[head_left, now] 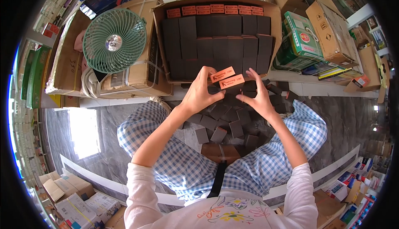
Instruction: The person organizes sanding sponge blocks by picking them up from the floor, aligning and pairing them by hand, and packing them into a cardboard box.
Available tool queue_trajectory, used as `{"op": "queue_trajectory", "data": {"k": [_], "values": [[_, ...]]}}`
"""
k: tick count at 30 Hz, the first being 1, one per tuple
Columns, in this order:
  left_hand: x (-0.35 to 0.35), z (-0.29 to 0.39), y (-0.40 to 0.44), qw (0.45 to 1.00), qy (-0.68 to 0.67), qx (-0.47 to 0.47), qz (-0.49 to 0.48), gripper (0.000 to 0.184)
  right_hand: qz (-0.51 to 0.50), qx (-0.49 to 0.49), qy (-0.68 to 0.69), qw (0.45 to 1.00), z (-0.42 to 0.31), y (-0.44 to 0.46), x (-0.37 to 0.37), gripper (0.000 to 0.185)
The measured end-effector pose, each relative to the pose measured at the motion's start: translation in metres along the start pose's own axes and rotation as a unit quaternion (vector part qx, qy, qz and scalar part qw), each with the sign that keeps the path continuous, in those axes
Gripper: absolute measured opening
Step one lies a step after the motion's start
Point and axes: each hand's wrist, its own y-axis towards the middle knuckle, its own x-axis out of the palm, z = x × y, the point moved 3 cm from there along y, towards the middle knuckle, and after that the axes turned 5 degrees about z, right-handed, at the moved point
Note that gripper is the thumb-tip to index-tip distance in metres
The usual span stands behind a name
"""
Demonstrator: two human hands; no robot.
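Note:
Two small black boxes with orange printed ends, an upper box (223, 74) and a lower box (231, 81), are stacked slightly askew between my hands. My left hand (200, 92) grips them from the left, fingers by the upper one and thumb near the lower one's corner. Close to their right side, my right hand (259, 95) has its thumb and fingers spread apart, seemingly holding nothing. Just beyond is a large open carton (274, 38) packed with rows of similar boxes. More small black boxes (236, 128) lie in a loose heap on the floor between my legs.
A green fan (114, 42) rests on a cardboard box (151, 69) to the left. At right stand a green carton (301, 35) and a brown carton (334, 31). A brown box (220, 152) sits close to my body. Stocked shelves line both sides.

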Motion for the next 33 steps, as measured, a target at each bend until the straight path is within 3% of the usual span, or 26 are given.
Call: {"op": "queue_trajectory", "data": {"k": [2,3,7,10,14,18,20,22,24,27,33], "values": [[0.007,-0.007,-0.002,1.0,-0.003,0.007,0.026,0.057,0.001,-0.043,-0.125,0.991,-0.009,-0.003,0.004,0.101],[0.009,-0.007,-0.003,0.998,-0.007,0.013,0.053,0.056,-0.009,-0.017,-0.126,0.992,-0.011,-0.006,0.008,0.109],[0.029,-0.004,-0.01,0.994,-0.066,-0.06,0.067,0.057,0.024,-0.046,-0.151,0.987,-0.021,-0.015,0.028,0.121],[0.039,0.0,-0.013,0.995,-0.049,-0.075,0.044,0.057,0.053,-0.03,-0.111,0.992,-0.02,-0.018,0.037,0.118],[0.041,0.003,-0.013,0.995,-0.068,-0.072,0.026,0.058,0.056,-0.018,-0.155,0.986,-0.01,-0.02,0.032,0.115],[0.042,0.011,-0.01,0.99,-0.122,-0.048,-0.044,0.06,0.097,-0.006,-0.117,0.988,-0.006,-0.018,0.029,0.109],[0.039,0.01,-0.005,0.984,-0.162,-0.021,-0.071,0.061,0.069,0.023,-0.031,0.997,-0.002,-0.015,0.028,0.107],[0.027,0.004,0.002,0.972,-0.155,-0.074,-0.159,0.08,0.047,0.009,-0.034,0.998,-0.003,-0.017,0.026,0.106],[0.021,0.007,0.006,0.966,-0.156,-0.055,-0.198,0.086,-0.005,-0.021,-0.038,0.999,-0.008,-0.019,0.027,0.105],[0.018,0.016,0.006,0.971,-0.115,0.004,-0.209,0.087,-0.017,-0.015,-0.03,0.999,-0.008,-0.023,0.029,0.105],[0.019,0.014,0.006,0.967,-0.115,-0.016,-0.227,0.08,-0.047,-0.018,-0.041,0.998,-0.006,-0.027,0.031,0.107]]}}
